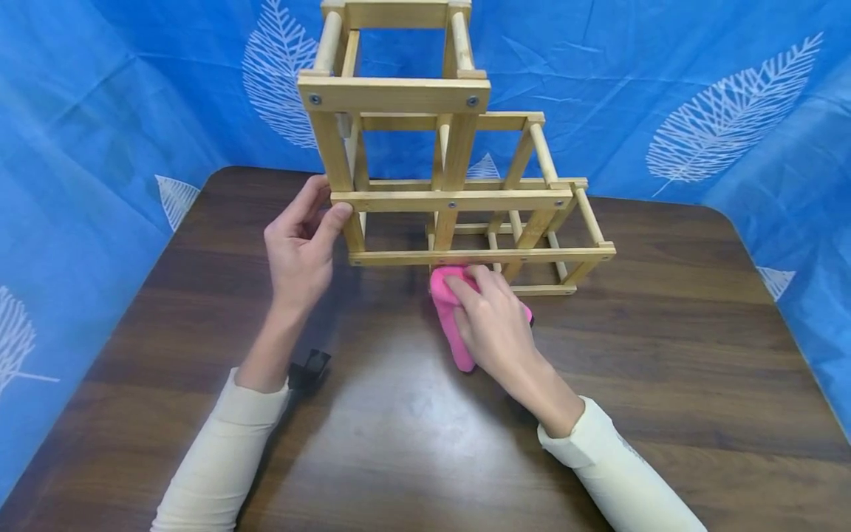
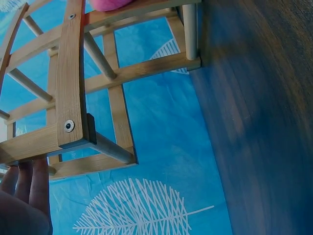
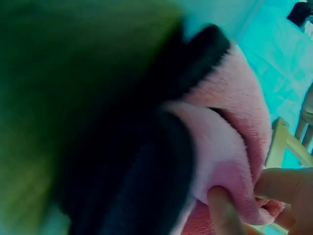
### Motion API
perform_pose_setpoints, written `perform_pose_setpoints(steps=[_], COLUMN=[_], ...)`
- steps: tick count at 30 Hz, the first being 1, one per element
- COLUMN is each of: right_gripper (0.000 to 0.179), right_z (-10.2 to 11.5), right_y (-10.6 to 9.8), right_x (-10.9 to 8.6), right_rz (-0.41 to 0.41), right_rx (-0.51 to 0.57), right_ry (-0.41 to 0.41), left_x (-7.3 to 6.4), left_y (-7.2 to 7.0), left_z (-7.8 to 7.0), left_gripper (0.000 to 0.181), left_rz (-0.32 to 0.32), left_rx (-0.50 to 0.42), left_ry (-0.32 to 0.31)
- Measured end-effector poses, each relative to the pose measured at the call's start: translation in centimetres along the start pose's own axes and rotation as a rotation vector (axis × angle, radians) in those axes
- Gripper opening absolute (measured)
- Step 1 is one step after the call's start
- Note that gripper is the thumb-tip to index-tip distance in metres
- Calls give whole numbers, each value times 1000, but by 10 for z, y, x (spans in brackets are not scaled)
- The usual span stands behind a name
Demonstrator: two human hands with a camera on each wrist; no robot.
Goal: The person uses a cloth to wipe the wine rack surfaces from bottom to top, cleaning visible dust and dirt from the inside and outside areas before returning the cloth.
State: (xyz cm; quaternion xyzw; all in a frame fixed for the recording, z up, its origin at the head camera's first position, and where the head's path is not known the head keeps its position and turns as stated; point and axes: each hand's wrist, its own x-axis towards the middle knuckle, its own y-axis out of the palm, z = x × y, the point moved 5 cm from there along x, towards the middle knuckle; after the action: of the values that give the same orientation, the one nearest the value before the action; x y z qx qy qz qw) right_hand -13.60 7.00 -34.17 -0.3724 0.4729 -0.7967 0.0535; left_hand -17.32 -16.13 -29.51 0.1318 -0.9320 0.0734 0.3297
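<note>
A stepped wooden rack (image 1: 452, 199) of slats and dowels stands on the brown table, tilted so its front faces me. My left hand (image 1: 299, 251) grips its left upright post, thumb in front and fingers behind. In the left wrist view, the fingertips (image 2: 36, 183) show at a slat of the rack. My right hand (image 1: 495, 318) holds a bunched pink cloth (image 1: 452, 325) against the rack's lower front slat. Seen from the right wrist, the cloth (image 3: 220, 147) is fluffy, with a dark edge, and is pinched between thumb and fingers.
Blue fabric (image 1: 585, 89) with white leaf prints hangs behind and at both sides of the table (image 1: 412, 428). A black strap piece (image 1: 311, 368) sits at the left wrist. The rack's upper tier rises toward the top of the head view.
</note>
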Motion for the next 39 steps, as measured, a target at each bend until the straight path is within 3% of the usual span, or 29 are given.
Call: perform_pose_setpoints(steps=[4,10,17,27,39], right_gripper=[40,41,28,31,24], right_z=[-8,-10,-8,-6,-29], right_y=[10,19,26,25,7], right_x=[-1,0,4,6,-7], right_rz=[21,96,157,307,288], right_rx=[38,55,-5,-131,-230], right_ry=[39,33,-9,20,78], left_x=[-1,0,0,0,1], left_y=[2,0,-1,-1,-2], left_z=[1,0,0,-1,-1], left_gripper=[35,36,35,35,35], left_rz=[2,-17,-6,12,17], left_rx=[1,-17,10,47,28], left_ry=[-15,-9,9,-8,25])
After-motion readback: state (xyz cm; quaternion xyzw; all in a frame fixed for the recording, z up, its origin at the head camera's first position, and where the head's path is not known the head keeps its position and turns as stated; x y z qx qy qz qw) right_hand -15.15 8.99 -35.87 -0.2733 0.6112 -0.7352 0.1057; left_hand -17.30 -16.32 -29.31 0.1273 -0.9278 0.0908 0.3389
